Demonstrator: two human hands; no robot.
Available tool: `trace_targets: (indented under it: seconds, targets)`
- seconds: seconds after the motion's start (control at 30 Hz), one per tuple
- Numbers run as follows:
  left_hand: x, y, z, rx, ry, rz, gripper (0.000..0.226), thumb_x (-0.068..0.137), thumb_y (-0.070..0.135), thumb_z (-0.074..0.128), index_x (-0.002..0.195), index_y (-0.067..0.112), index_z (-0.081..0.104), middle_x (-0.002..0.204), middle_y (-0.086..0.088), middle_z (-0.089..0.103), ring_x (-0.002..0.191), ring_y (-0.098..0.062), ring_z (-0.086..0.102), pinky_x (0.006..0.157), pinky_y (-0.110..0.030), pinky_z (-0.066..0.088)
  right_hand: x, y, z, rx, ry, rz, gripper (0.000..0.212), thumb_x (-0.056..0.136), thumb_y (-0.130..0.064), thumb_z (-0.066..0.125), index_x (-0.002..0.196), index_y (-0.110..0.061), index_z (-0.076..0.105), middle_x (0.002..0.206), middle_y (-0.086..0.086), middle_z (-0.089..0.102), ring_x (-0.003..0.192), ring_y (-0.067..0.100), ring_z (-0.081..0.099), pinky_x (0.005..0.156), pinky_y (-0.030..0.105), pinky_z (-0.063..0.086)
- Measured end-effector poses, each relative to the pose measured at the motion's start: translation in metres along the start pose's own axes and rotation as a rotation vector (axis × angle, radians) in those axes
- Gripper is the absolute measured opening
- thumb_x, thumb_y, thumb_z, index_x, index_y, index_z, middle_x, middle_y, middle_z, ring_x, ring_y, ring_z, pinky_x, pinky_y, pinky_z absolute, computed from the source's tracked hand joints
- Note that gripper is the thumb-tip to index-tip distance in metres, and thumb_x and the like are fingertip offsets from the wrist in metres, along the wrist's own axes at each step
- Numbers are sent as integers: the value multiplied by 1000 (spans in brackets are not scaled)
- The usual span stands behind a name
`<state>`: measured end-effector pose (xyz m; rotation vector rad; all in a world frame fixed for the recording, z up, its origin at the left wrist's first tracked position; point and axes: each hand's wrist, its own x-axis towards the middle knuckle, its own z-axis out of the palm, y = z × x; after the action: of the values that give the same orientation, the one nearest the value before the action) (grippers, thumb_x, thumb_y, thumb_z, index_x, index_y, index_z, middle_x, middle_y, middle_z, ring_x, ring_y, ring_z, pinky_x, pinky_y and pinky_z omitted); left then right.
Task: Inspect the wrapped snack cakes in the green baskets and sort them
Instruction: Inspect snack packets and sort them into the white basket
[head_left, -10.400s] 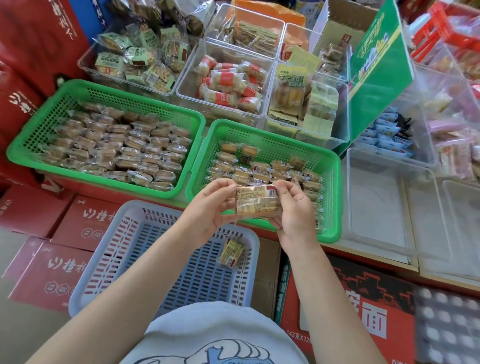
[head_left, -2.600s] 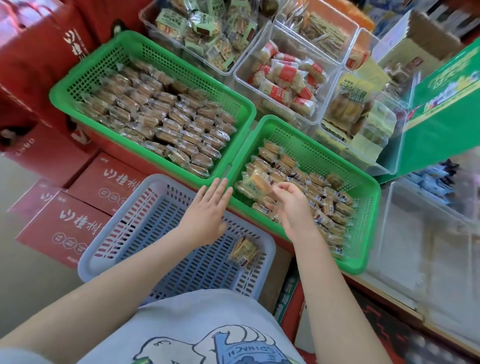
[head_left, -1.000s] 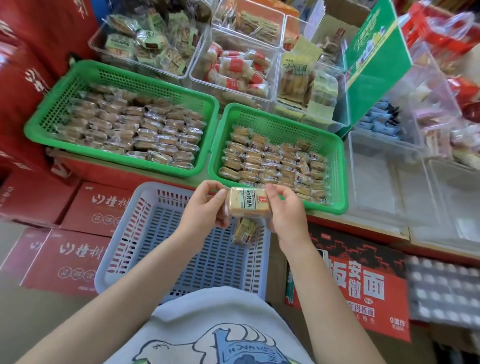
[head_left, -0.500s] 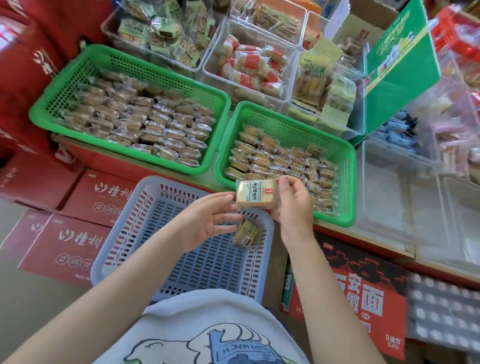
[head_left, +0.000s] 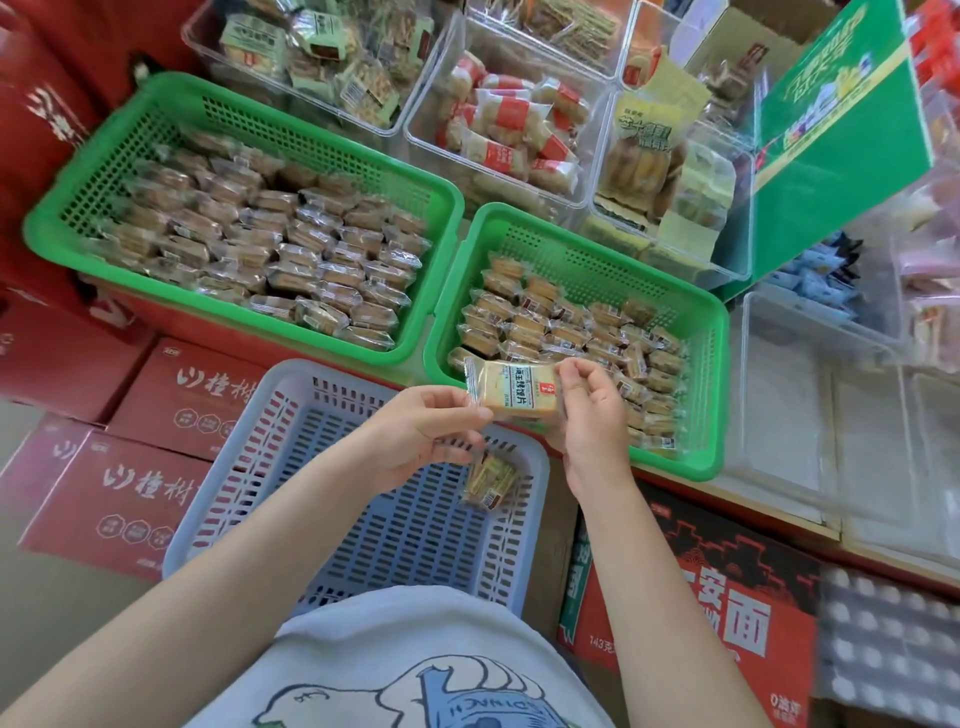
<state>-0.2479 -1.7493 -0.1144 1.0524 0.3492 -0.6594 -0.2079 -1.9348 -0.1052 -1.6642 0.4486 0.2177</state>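
A wrapped snack cake (head_left: 511, 388) with a printed label is held up over the near edge of the right green basket (head_left: 711, 364). My right hand (head_left: 592, 415) pinches its right end. My left hand (head_left: 421, 441) pinches its lower left corner with thumb and fingertips. The right green basket holds several wrapped cakes. The left green basket (head_left: 156, 98) is packed with rows of them. Below my hands stands a pale blue basket (head_left: 249, 467) with one wrapped cake (head_left: 488, 480) lying in it.
Clear bins of other packaged snacks (head_left: 509, 124) stand behind the green baskets, with a green sign (head_left: 841, 135) at the right. An empty-looking clear bin (head_left: 810, 415) sits to the right. Red cartons (head_left: 145, 467) are stacked under the shelf.
Half a second ago only my right hand held the cake and my left hand was open below it. Now my left hand pinches the cake's left corner as well.
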Motion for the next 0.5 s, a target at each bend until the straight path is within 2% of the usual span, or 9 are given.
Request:
trace_targets:
  seconds: [0.13,0.23,0.37,0.43,0.5]
  targets:
    - [7,9,-11,-25,-65,-15,20,78,21,72,86,7,62,75,-4,64,69,-12,63,61,-19,54,14,0,4,-21,-56,19,15,102,-27,54,92,-23,64,92,8,72,85,27,70,80,54,55]
    - [15,11,-19,-21,-52,-55,23,77,19,72,90,4,61,82,-9,64,74,-15,67,62,-20,56,24,-2,6,-22,-41,-19,12,101,-24,57,94,-19,65,86,5,73,79,25,69,72,46,54]
    - [24,8,-24,93,-11,-84,7,92,6,65,92,3,59,82,-13,71,72,-21,73,62,-24,59,31,-8,10,0,-15,-5,12,93,-32,68,96,-22,73,84,0,75,73,19,69,57,30,52]
    - [29,8,-25,183,39,-52,6,94,2,64,94,1,58,77,-13,72,65,-20,70,60,-25,58,32,-9,11,32,-102,73,36,82,-44,72,106,-17,72,83,3,73,58,12,63,45,21,44]
    - [34,11,-26,299,121,17,7,94,1,65,95,-1,58,73,-10,72,61,-19,66,57,-25,56,35,-8,10,-17,-258,126,52,75,-53,71,108,-13,70,78,5,67,44,8,43,40,19,32]
